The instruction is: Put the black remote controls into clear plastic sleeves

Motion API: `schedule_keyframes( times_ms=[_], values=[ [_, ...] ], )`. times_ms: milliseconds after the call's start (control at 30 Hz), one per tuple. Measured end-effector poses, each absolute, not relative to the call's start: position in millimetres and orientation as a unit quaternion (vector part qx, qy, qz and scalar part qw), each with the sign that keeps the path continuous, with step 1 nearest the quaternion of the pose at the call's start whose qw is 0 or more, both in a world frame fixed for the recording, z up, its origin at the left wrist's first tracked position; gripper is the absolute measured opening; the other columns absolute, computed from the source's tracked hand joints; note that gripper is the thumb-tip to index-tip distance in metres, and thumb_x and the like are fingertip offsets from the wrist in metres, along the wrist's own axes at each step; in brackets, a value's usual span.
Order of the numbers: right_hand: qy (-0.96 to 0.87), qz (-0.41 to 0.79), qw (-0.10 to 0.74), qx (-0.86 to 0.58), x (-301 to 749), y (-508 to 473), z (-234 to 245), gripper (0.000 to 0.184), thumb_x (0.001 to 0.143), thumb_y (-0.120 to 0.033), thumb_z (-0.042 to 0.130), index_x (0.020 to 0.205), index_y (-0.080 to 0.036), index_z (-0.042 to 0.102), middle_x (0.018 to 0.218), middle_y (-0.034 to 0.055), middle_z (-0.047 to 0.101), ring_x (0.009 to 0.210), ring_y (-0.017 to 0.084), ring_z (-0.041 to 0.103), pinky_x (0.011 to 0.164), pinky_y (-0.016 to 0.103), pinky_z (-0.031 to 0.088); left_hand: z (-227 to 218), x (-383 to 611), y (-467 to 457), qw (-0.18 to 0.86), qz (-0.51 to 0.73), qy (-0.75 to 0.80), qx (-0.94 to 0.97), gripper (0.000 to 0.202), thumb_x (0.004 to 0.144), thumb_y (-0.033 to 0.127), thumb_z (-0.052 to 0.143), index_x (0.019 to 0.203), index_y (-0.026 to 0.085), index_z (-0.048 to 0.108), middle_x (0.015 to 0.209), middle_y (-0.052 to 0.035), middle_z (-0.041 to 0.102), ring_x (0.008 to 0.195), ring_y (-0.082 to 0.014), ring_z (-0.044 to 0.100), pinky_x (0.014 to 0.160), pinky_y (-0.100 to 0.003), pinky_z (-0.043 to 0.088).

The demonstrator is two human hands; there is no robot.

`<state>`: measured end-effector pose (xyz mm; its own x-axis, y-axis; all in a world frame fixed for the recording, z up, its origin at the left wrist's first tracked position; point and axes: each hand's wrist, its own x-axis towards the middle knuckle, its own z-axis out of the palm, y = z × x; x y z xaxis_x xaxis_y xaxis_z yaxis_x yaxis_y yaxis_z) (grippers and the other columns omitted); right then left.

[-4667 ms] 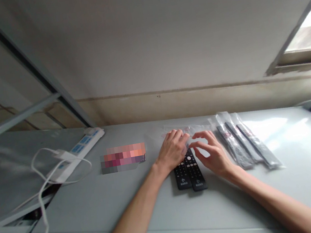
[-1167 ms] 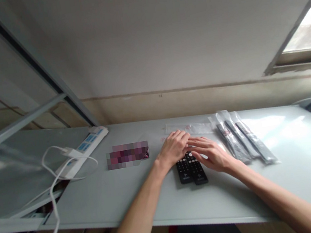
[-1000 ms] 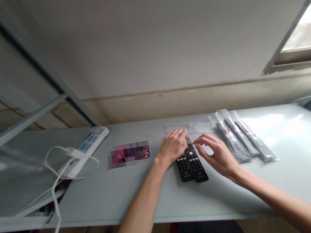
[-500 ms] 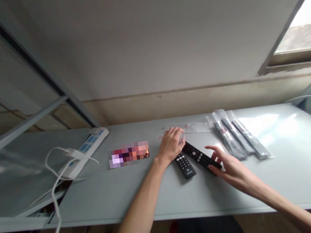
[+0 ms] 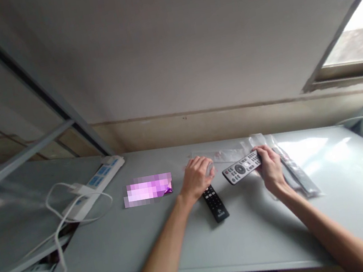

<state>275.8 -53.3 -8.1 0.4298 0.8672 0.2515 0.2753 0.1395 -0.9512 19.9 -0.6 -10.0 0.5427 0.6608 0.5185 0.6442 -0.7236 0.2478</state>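
My right hand is closed round one end of a remote control and holds it lifted, button face toward me, lying crosswise above the grey table. My left hand rests with curled fingers on the top end of a second black remote that lies flat on the table, and on a clear plastic bag beneath the fingers. Just right of my right hand lie bagged remotes in clear sleeves, side by side.
A blurred pink-purple flat object lies left of my left hand. A white power strip with a plugged adapter and looping white cable sits at the table's left. A metal shelf frame rises on the left; a window is at right.
My right hand picked one of the two black remotes off the table, swung it right and raised it crosswise. My left hand stayed on the other remote's top.
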Motion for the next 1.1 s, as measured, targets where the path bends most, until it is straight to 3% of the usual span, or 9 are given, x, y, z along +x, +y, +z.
schedule_keyframes(
  times_ms=[133,500,633,733,800,900,1000,1100],
  values=[
    [-0.419,0.329,0.603,-0.593,265.1,-59.2,-29.8,0.030,0.099,-0.056,0.055,0.095,-0.027,0.058,0.069,-0.0027,0.050,0.051,0.016,0.046,0.040,0.028,0.043,-8.2,19.9,-1.1,0.019,0.287,0.359,0.888,0.018,0.096,0.016,0.062,0.113,0.019,0.067,0.107,-0.0075,0.074,0.107,-0.0271,0.064,0.095,-0.043,0.051],
    [-0.379,0.328,0.607,-0.617,248.8,-76.5,-7.0,0.031,0.102,-0.055,0.050,0.114,-0.027,0.050,0.081,0.0002,0.050,0.057,0.018,0.052,0.043,0.031,0.045,0.6,23.2,-5.2,-0.028,0.242,0.381,0.892,0.026,0.089,0.015,0.074,0.112,0.019,0.062,0.110,-0.0089,0.069,0.111,-0.0306,0.060,0.099,-0.046,0.050],
    [-0.437,0.332,0.613,-0.568,224.3,-89.4,-5.5,0.030,0.104,-0.054,0.050,0.119,-0.028,0.044,0.088,0.0024,0.054,0.061,0.018,0.053,0.046,0.033,0.047,8.7,29.6,-13.4,-0.032,0.226,0.378,0.897,0.023,0.091,0.006,0.065,0.110,0.019,0.060,0.108,-0.0085,0.067,0.110,-0.0290,0.061,0.098,-0.043,0.053],
    [-0.510,0.333,0.591,-0.529,210.4,-97.0,-9.4,0.025,0.107,-0.048,0.047,0.121,-0.028,0.041,0.077,-0.0022,0.052,0.058,0.017,0.050,0.049,0.032,0.046,10.2,35.8,-20.3,-0.028,0.218,0.354,0.909,0.020,0.097,0.005,0.056,0.111,0.017,0.061,0.109,-0.0096,0.066,0.110,-0.0284,0.061,0.099,-0.042,0.054],
    [-0.544,0.331,0.570,-0.519,206.6,-99.2,-13.8,0.024,0.108,-0.045,0.048,0.121,-0.027,0.041,0.073,-0.0046,0.052,0.058,0.016,0.051,0.052,0.030,0.046,7.6,39.5,-23.3,-0.025,0.217,0.335,0.917,0.020,0.101,0.007,0.051,0.116,0.016,0.060,0.110,-0.0107,0.066,0.110,-0.0287,0.061,0.100,-0.043,0.054],
    [-0.563,0.345,0.548,-0.515,206.9,-98.7,-20.3,0.028,0.105,-0.046,0.055,0.121,-0.027,0.042,0.085,-0.0019,0.060,0.061,0.014,0.056,0.053,0.027,0.047,1.0,44.4,-25.4,-0.007,0.226,0.298,0.928,0.028,0.103,0.010,0.049,0.130,0.015,0.056,0.113,-0.0108,0.066,0.112,-0.0288,0.062,0.101,-0.044,0.056],
    [-0.562,0.359,0.545,-0.508,209.1,-96.9,-22.5,0.034,0.101,-0.049,0.061,0.119,-0.027,0.042,0.102,0.0027,0.065,0.064,0.013,0.061,0.052,0.026,0.048,-2.8,48.3,-27.1,0.028,0.254,0.253,0.933,0.043,0.103,0.011,0.053,0.145,0.018,0.046,0.120,-0.0107,0.064,0.116,-0.0286,0.062,0.104,-0.044,0.056],
    [-0.542,0.352,0.566,-0.511,212.2,-94.4,-19.5,0.035,0.100,-0.049,0.065,0.117,-0.028,0.043,0.105,0.0030,0.066,0.064,0.012,0.062,0.053,0.025,0.049,1.3,47.6,-27.7,0.048,0.281,0.243,0.927,0.062,0.101,0.018,0.063,0.156,0.026,0.035,0.131,-0.0113,0.061,0.124,-0.0297,0.061,0.109,-0.046,0.054]
  ],
)
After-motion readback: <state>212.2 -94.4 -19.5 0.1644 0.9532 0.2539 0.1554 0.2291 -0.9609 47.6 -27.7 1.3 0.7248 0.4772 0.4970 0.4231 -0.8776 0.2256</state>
